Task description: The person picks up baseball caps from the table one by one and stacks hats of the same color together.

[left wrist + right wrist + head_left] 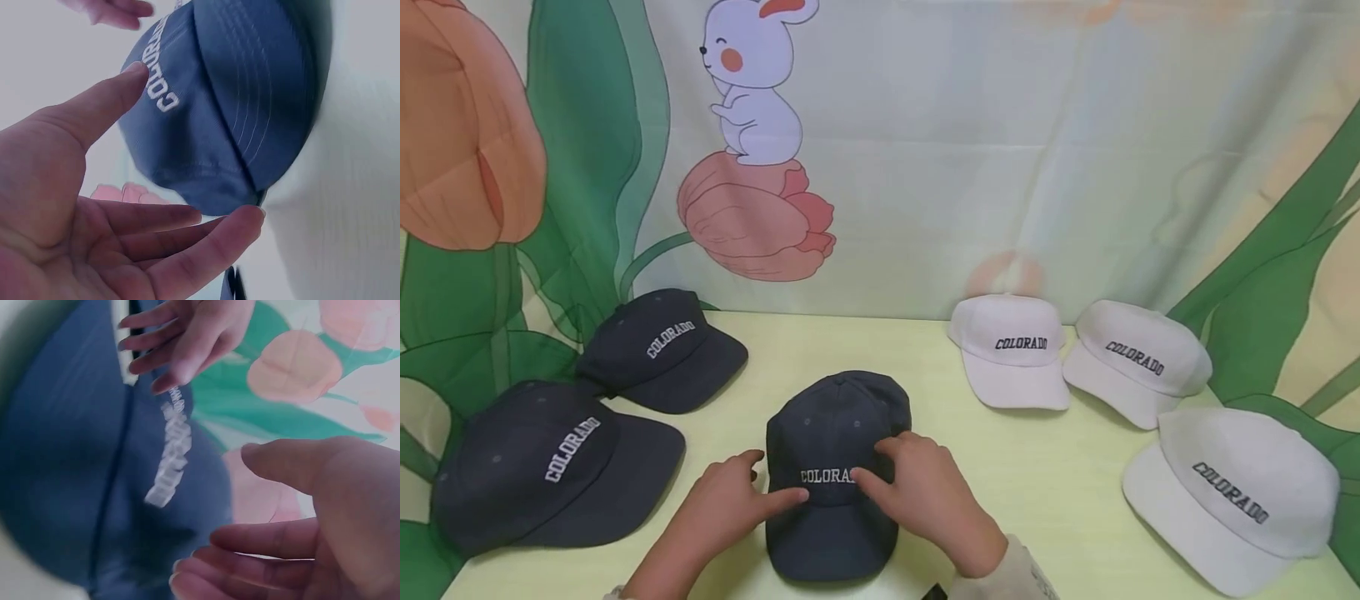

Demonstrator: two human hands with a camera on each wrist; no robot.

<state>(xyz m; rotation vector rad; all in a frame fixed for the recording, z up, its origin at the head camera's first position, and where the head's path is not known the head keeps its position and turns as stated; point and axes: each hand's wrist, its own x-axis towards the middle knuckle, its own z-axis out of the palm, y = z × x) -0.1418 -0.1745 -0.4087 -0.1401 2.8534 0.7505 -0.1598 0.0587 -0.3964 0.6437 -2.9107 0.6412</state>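
A dark navy cap (838, 437) with white COLORADO lettering sits at the table's front middle, its brim toward me. My left hand (730, 500) is at its left side, thumb over the front by the lettering and the other fingers spread beside the crown. On the other side is my right hand (928, 492), its thumb across the end of the lettering and its fingers by the crown. The left wrist view shows the left fingers (206, 250) extended along the cap's lower side. In the right wrist view the right hand (337, 519) has its fingers loosely bent, apart from the crown.
Two more navy caps, a rear one (662, 350) and a front one (550, 467), lie on the left of the pale yellow table (1030, 500). Three white caps (1011, 350) with dark lettering are on the right. A printed curtain (910, 167) hangs behind.
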